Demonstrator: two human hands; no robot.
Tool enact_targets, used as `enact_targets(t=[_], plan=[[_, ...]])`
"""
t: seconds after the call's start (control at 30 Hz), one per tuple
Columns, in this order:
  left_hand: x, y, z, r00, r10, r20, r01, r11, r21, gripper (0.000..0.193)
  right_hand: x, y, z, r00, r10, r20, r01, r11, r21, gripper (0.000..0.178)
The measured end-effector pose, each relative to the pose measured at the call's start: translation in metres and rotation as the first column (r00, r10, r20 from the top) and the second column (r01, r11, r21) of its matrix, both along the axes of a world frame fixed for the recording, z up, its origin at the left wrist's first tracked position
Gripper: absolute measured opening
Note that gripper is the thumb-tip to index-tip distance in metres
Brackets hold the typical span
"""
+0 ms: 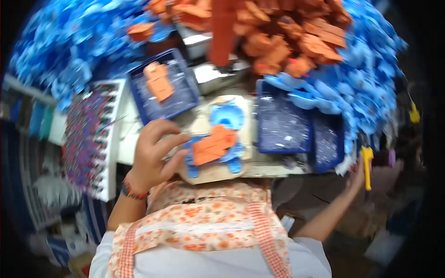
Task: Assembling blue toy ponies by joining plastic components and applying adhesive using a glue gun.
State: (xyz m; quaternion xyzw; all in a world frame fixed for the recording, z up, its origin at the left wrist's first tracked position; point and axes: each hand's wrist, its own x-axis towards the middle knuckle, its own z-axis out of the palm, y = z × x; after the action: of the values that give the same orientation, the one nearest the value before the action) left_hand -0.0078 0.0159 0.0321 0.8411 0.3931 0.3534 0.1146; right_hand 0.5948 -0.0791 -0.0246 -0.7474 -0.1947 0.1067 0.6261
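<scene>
In front of me a cream holding block (192, 174) carries a light blue plastic toy part (227, 113) with a round head end and stubby limbs. An orange plastic piece (208, 149) lies slantwise across its middle. My left hand (157, 150) is at the block's left edge, fingers apart and holding nothing, fingertips close to the orange piece. Far to the right, my right hand (356, 173) is stretched out beside a yellow-handled tool (367, 167). It is blurred and its fingers are partly hidden, so I cannot tell whether it grips the tool.
A blue tray (192, 90) at left holds another orange piece (159, 82). Two blue trays (282, 150) (320, 167) with small clear bits stand at right. A white rack (111, 173) of dark and purple bits is left. Blue parts (79, 41) and orange parts (296, 37) pile up behind.
</scene>
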Motion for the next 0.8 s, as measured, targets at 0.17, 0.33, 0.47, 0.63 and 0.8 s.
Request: enact_targets(t=[0.17,0.33,0.47,0.63,0.8], plan=[[-0.025,-0.007,-0.001,0.991,0.106,0.08,-0.105,0.994,-0.009,0.022,0.014,-0.006,-0.015,0.883,0.272,-0.383,-0.213,0.958,0.191,0.026],[-0.047,-0.023,-0.006,0.972,0.196,0.133,-0.178,0.975,-0.136,0.018,-0.088,-0.001,0.013,0.945,0.313,-0.097,-0.284,0.93,0.233,0.026],[-0.049,-0.025,-0.022,0.968,0.159,0.193,-0.116,0.969,-0.216,0.016,-0.215,0.036,0.057,0.791,0.49,0.365,-0.531,0.847,0.014,0.015],[-0.038,-0.026,-0.025,0.965,0.191,0.182,-0.132,0.947,-0.294,0.019,-0.345,0.096,0.091,-0.195,0.759,0.621,-0.833,0.206,-0.514,0.036],[-0.02,-0.007,-0.031,0.992,0.08,0.097,-0.044,0.945,-0.323,0.027,-0.37,0.115,0.1,-0.503,0.698,0.509,-0.697,0.021,-0.717,0.053]])
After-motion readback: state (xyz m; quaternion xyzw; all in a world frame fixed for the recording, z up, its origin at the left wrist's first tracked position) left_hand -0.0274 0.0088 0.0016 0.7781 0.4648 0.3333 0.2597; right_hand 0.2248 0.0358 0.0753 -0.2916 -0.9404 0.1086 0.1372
